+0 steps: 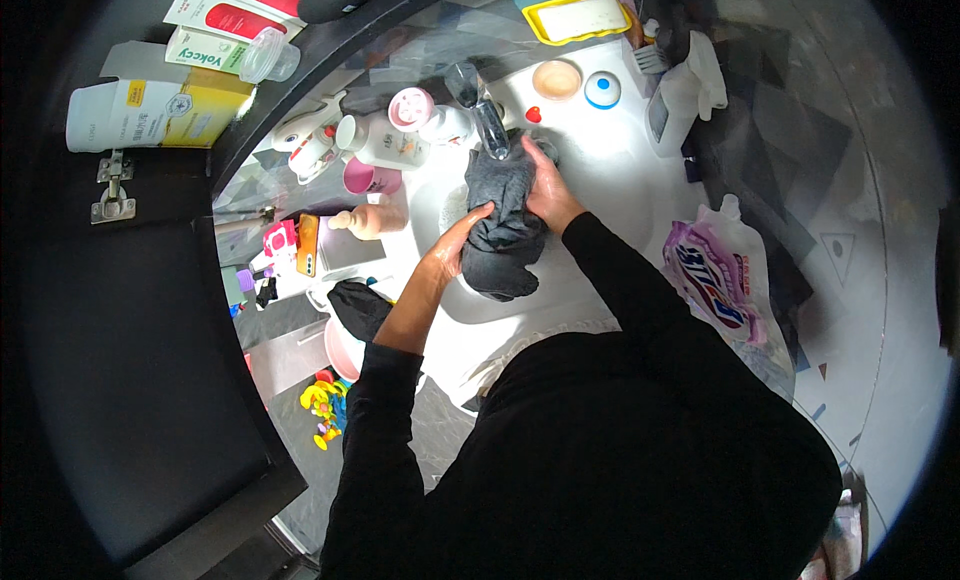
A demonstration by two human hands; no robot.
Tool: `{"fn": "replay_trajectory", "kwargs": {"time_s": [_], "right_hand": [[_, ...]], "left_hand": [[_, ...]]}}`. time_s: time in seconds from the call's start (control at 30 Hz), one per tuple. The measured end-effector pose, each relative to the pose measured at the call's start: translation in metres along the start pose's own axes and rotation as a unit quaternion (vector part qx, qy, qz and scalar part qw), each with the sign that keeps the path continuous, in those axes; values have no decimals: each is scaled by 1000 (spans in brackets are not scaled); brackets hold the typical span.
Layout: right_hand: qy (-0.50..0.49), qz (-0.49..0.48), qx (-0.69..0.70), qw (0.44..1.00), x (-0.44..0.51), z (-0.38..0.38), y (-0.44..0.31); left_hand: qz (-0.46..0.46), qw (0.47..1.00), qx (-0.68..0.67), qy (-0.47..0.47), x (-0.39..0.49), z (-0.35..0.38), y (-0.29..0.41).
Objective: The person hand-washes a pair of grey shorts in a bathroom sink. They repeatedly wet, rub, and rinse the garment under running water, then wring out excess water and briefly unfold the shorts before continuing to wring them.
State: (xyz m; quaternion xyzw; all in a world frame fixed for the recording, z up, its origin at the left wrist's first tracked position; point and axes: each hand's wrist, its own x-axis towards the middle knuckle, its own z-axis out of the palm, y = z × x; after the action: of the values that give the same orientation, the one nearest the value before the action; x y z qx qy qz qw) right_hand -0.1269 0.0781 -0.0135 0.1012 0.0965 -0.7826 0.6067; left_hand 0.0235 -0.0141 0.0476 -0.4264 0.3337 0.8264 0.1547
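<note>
A dark grey wet cloth (501, 242) hangs bunched between my two hands, over the white washbasin (600, 197). My left hand (456, 242) grips its left side, thumb on top. My right hand (550, 186) holds the upper right part, near the chrome faucet (491, 129). The faucet's spout ends right at the top of the cloth. Both hands look wet. White suds (453, 205) show in the basin just left of the cloth. What lies beneath the cloth is hidden.
Bottles, including a peach pump bottle (371, 221), and a pink cup (370, 176) line the left side. A detergent pouch (716, 276) stands at right, below a white spray bottle (684, 96). An opened dark cabinet door (142, 355) fills the left. A black cloth (360, 310) drapes over a pink basin (341, 351).
</note>
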Motion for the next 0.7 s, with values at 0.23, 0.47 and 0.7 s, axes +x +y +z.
{"fn": "replay_trajectory", "kwargs": {"time_s": [0.23,0.47,0.7], "right_hand": [[121,54,-53,990,33,-20,0],[162,-15,-291,943,27,-31,9],[174,-100,-673,712,30,-39,-1]], "left_hand": [[-43,992,120,3,7,5,4],[147,857,494,18,16,14,13],[64,630,765,116,-4,51,32]]}}
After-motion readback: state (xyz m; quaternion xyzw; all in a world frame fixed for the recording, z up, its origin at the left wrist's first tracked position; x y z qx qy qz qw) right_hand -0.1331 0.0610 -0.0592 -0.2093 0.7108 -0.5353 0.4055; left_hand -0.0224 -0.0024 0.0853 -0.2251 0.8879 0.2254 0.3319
